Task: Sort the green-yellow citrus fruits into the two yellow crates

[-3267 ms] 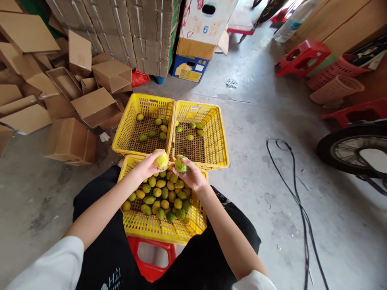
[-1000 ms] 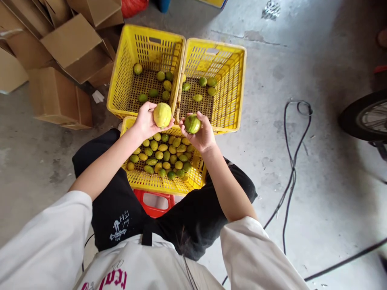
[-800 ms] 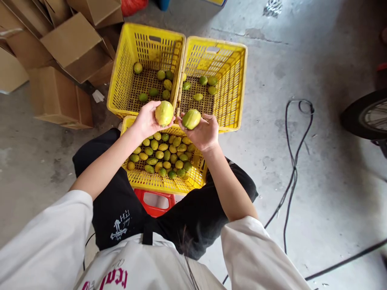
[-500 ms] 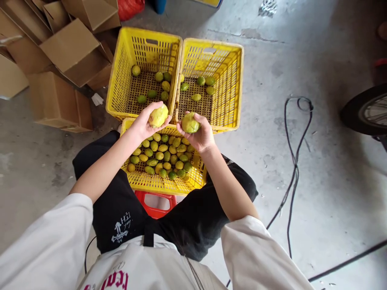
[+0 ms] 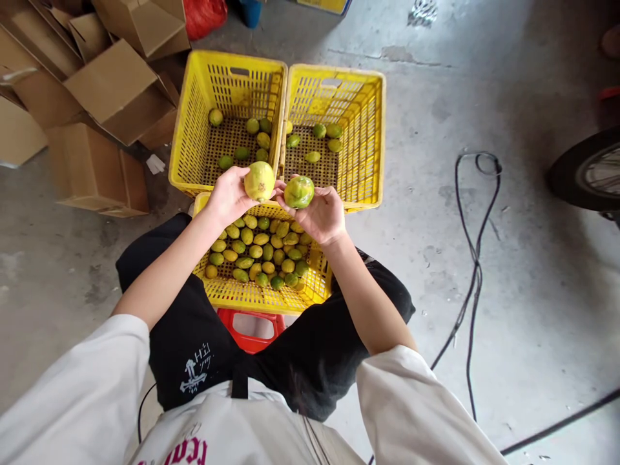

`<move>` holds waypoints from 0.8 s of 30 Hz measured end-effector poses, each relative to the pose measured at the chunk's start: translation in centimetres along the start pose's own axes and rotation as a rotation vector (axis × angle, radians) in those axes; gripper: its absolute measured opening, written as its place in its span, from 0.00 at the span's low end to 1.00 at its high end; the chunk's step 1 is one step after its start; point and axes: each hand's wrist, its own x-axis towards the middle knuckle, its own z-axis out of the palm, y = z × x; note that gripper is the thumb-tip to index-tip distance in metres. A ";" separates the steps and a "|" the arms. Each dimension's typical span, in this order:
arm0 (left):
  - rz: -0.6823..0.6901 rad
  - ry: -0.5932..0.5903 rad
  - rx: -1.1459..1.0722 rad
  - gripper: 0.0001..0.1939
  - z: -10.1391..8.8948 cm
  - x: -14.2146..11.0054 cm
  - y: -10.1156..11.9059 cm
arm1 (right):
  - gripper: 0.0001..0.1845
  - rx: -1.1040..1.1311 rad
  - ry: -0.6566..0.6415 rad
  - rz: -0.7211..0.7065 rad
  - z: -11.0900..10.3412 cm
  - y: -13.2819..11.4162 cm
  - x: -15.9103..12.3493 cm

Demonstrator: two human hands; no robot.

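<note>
My left hand (image 5: 231,197) is closed round a yellow lemon (image 5: 259,181) with a small brown patch on it. A greener lemon (image 5: 299,192) rests in the fingers of my right hand (image 5: 323,214), palm up. Both hands are close together above the near yellow crate (image 5: 271,301), which holds several green and yellow lemons (image 5: 261,238). Behind it two more yellow crates stand side by side: the far left crate (image 5: 176,129) and the far right crate (image 5: 382,123) each have a scattering of lemons at the bottom.
Cardboard boxes (image 5: 113,90) are heaped at the upper left, beside a red bag (image 5: 206,16). A red plastic stool (image 5: 254,326) shows below the near crate. On the right, a looped black cable (image 5: 472,258) lies on the concrete floor, with a wheel (image 5: 588,171) beyond.
Both lemons have been turned in my fingers, so other sides face up. My hands have come slightly closer together. The crates and their lemons look unchanged.
</note>
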 end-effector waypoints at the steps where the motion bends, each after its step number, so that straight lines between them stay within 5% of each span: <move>1: 0.025 -0.005 0.010 0.11 0.0 -0.1 0.0 | 0.17 -0.008 0.006 -0.010 0.1 -0.1 -0.1; 7: 0.081 -0.124 0.089 0.06 -0.1 -0.6 -0.4 | 0.21 -0.045 0.040 0.004 0.1 0.0 -0.5; 18: -0.043 -0.083 0.023 0.23 0.2 -0.8 -0.1 | 0.18 0.022 -0.009 -0.034 0.6 -0.4 -0.5; 24: -0.025 -0.088 -0.020 0.17 0.7 -1.2 0.0 | 0.17 -0.058 0.013 -0.072 1.0 -0.5 -0.7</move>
